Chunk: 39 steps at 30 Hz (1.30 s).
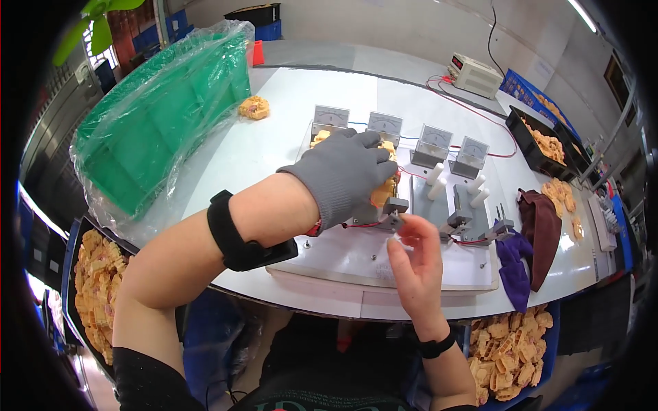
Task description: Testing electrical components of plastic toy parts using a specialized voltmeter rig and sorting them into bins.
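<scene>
My left hand [346,171], in a grey knitted glove, lies palm down over a test fixture [384,270]. Its fingers are spread across yellow moulded parts, and a yellow part [384,192] shows under their right side. The thumb and palm are hidden. My bare right hand [418,264] is held at the fixture's front, thumb and forefinger apart. Its fingertips are close to a small grey clamp block [395,207]; whether they touch it I cannot tell. Behind the left hand stand dial meters [384,124]. White pegs [436,174] rise from the grey plates to the right.
A green crate [157,123] lined with clear plastic stands at the left, a loose yellow part [254,107] beside it. Yellow parts fill bins at both sides below the table. Purple cloth [514,267] and brown cloth [538,236] lie right. A power supply [474,75] sits at the back.
</scene>
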Motion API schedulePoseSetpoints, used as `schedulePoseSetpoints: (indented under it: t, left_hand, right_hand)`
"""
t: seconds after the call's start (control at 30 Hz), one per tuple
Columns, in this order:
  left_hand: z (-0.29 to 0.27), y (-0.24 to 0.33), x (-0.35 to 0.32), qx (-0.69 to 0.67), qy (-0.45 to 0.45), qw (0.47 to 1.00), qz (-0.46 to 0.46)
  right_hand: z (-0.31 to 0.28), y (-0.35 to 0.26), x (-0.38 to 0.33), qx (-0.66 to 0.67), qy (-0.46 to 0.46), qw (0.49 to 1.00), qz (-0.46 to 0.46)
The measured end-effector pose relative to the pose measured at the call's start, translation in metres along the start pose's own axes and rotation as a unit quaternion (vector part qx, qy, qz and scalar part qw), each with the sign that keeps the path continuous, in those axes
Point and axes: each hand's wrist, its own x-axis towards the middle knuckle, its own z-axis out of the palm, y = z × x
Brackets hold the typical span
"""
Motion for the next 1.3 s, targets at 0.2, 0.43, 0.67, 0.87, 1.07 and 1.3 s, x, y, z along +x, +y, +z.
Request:
schedulePoseSetpoints:
  t: [0.2,0.43,0.67,0.87,1.07,1.3]
  left_hand:
    - [0.013,-0.065,-0.008,-0.18,0.219,0.959,-0.017]
    - [0.038,-0.191,-0.05,-0.23,0.062,0.891,-0.387]
    - [0.093,-0.272,-0.035,-0.062,-0.041,0.887,-0.455]
    - [0.132,-0.32,0.002,0.021,-0.055,0.893,-0.447]
    - [0.125,-0.317,0.018,-0.1,-0.073,0.877,-0.464]
    - [0.131,-0.285,-0.012,-0.066,-0.042,0.887,-0.456]
  right_hand:
    - [-0.006,0.004,-0.003,0.055,0.14,0.989,-0.01]
    - [-0.016,0.001,-0.008,0.111,0.034,0.989,0.091]
    - [-0.016,-0.002,-0.008,0.131,0.005,0.99,0.056]
    - [-0.024,-0.009,-0.014,0.086,-0.026,0.993,0.072]
    - [-0.021,-0.006,-0.013,0.068,-0.032,0.996,0.046]
    - [-0.017,0.002,-0.012,0.075,0.007,0.996,0.049]
